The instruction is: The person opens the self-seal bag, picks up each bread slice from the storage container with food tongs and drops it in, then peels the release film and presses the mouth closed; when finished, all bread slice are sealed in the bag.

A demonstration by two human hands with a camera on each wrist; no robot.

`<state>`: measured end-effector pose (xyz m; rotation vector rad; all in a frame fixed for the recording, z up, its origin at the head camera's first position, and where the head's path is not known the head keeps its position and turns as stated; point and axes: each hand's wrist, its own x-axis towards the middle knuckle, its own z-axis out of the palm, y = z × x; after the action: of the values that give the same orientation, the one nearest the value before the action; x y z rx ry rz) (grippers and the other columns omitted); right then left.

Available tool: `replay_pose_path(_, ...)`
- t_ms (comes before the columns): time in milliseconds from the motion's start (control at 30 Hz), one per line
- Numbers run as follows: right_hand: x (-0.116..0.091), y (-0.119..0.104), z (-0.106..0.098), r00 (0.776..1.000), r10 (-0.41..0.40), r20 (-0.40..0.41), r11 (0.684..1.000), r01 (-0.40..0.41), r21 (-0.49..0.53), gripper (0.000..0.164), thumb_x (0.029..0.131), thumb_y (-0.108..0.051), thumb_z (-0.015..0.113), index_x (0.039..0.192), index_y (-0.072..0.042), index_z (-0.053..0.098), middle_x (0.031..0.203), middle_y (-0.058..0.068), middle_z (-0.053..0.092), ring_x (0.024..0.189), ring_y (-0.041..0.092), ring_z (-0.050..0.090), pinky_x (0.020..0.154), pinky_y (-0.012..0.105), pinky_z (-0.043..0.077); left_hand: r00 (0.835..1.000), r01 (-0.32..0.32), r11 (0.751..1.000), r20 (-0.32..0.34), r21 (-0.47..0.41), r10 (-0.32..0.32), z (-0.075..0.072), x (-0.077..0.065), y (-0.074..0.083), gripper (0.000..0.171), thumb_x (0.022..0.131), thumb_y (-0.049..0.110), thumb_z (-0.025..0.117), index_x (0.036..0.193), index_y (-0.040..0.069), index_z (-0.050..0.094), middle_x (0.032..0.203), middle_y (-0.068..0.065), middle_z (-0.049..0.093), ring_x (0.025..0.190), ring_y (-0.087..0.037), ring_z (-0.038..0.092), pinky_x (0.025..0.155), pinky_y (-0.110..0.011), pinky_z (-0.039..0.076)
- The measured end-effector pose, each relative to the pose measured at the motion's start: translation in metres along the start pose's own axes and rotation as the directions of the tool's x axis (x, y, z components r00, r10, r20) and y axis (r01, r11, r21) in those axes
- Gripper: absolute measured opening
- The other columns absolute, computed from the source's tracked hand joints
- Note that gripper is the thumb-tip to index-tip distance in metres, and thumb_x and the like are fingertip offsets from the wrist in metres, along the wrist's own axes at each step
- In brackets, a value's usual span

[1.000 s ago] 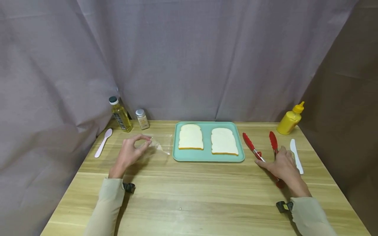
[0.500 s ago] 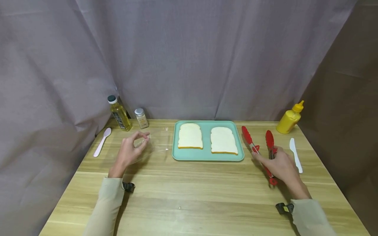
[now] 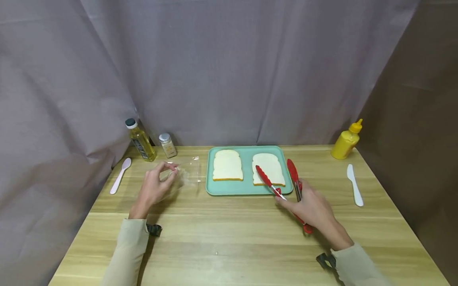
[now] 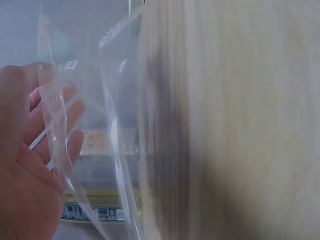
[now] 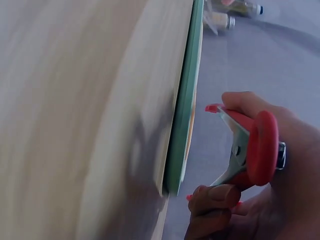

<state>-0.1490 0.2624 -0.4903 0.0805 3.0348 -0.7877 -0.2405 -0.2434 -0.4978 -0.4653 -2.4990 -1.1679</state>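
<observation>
My left hand [image 3: 153, 188] pinches the edge of a clear plastic bag [image 3: 191, 172] left of the tray. In the left wrist view the bag's transparent film [image 4: 116, 132] hangs in front of the fingers, its mouth partly spread. With my right hand [image 3: 315, 206] I grip red-and-metal tongs [image 3: 264, 177], their two arms spread apart. One red tip appears over the right bread slice [image 3: 269, 165], the other over the tray's right edge; whether they touch is unclear. A second bread slice [image 3: 228, 165] lies on the left half of the green tray [image 3: 247, 190].
At the back left stand an oil bottle [image 3: 142, 143] and a small silver-capped shaker [image 3: 168, 146]. A pale spoon [image 3: 120, 176] lies near the left edge. On the right are a yellow squeeze bottle [image 3: 346, 143] and a white plastic knife [image 3: 354, 186].
My right hand has lifted the tongs from the table and carried them left to the tray. The left hand has barely moved, still pinching the bag, whose film has shifted slightly.
</observation>
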Motion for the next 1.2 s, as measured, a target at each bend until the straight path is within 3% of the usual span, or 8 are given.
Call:
replay_pose_path(133, -0.002, -0.009, 0.008, 1.0, -0.029, -0.002, 1.0, 0.029, 0.001, 0.117, 0.08, -0.083, 0.078, 0.156, -0.003, 0.042, 0.12, 0.02, 0.071, 0.072, 0.022, 0.061, 0.055, 0.032, 0.044, 1.0, 0.002, 1.0, 0.013, -0.002, -0.002, 0.0, -0.001, -0.001, 0.012, 0.099, 0.014, 0.08, 0.105, 0.017, 0.071, 0.127, -0.008, 0.081, 0.126, -0.037, 0.074, 0.121, -0.06, 0.048)
replay_pose_path(533, -0.004, -0.024, 0.009, 1.0, 0.006, 0.03, 1.0, -0.005, -0.029, 0.101, 0.081, -0.084, 0.075, 0.136, -0.003, 0.053, 0.096, 0.012, 0.063, 0.067, 0.023, 0.057, 0.052, 0.034, 0.043, 0.999, -0.015, 1.0, 0.036, 0.009, 0.015, 0.0, 0.003, 0.0, 0.009, 0.101, 0.018, 0.079, 0.105, 0.017, 0.072, 0.128, -0.007, 0.081, 0.129, -0.037, 0.073, 0.12, -0.058, 0.05)
replay_pose_path(667, 0.0, -0.023, 0.005, 0.998, -0.003, 0.07, 1.0, 0.004, -0.01, 0.1, 0.082, -0.084, 0.075, 0.139, -0.004, 0.053, 0.105, 0.014, 0.067, 0.07, 0.023, 0.06, 0.053, 0.034, 0.047, 0.999, -0.014, 1.0, 0.036, 0.018, 0.014, 0.0, 0.002, 0.0, 0.008, 0.101, 0.019, 0.079, 0.104, 0.017, 0.073, 0.127, -0.007, 0.081, 0.129, -0.037, 0.072, 0.119, -0.058, 0.051)
replay_pose_path(900, 0.034, -0.011, -0.005, 0.992, -0.061, 0.112, 0.998, 0.062, -0.004, 0.113, 0.082, -0.082, 0.076, 0.157, -0.003, 0.045, 0.143, 0.02, 0.066, 0.105, 0.03, 0.065, 0.082, 0.041, 0.058, 0.999, -0.009, 0.999, 0.048, 0.033, 0.008, -0.002, 0.001, -0.004, 0.007, 0.102, 0.021, 0.079, 0.104, 0.018, 0.073, 0.127, -0.006, 0.081, 0.129, -0.037, 0.072, 0.118, -0.058, 0.052)
replay_pose_path(1067, 0.056, -0.003, -0.006, 0.986, -0.119, 0.114, 0.992, 0.114, 0.049, 0.113, 0.084, -0.078, 0.078, 0.161, -0.003, 0.043, 0.151, 0.02, 0.06, 0.118, 0.034, 0.062, 0.098, 0.054, 0.057, 0.999, -0.016, 0.999, 0.039, 0.044, 0.015, -0.003, 0.002, -0.005, 0.006, 0.102, 0.021, 0.078, 0.104, 0.018, 0.073, 0.125, -0.005, 0.082, 0.128, -0.036, 0.073, 0.115, -0.057, 0.054)
replay_pose_path(1200, 0.055, -0.002, -0.001, 0.988, -0.142, 0.061, 0.989, 0.14, 0.035, 0.11, 0.085, -0.079, 0.076, 0.158, -0.003, 0.045, 0.148, 0.021, 0.063, 0.123, 0.037, 0.063, 0.103, 0.061, 0.055, 0.999, -0.025, 0.999, 0.041, 0.034, 0.024, -0.002, 0.003, -0.005, 0.006, 0.102, 0.022, 0.078, 0.104, 0.018, 0.074, 0.125, -0.005, 0.082, 0.127, -0.036, 0.073, 0.115, -0.056, 0.054)
